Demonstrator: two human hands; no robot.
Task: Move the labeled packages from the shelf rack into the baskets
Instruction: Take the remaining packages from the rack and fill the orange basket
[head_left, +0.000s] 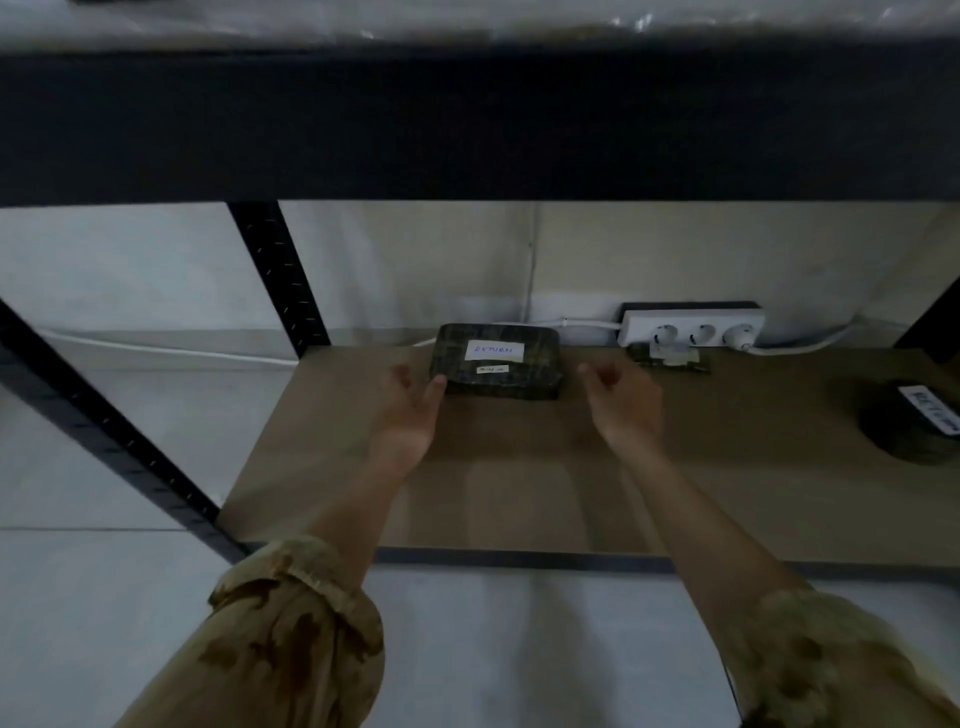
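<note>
Nearest to us are two camouflage-patterned sleeves (291, 639), pushed up on bare forearms that reach over the front edge of the brown shelf board (519, 493). Our left hand (410, 410) is spread, palm turned inward, with one fingertip touching the near left corner of the flat dark package (498, 364); it grips nothing. Our right hand (623, 400) hangs just to the right of that package, apart from it, fingers loosely curled around nothing. The package lies flat towards the back of the board, its white label reading RETURN. Far to the right on the same board sits a second dark package (909, 426), rounder, also labelled. Behind, against the wall, lies a white power strip (691, 327). A dark shelf beam (467, 124) spans above.
</note>
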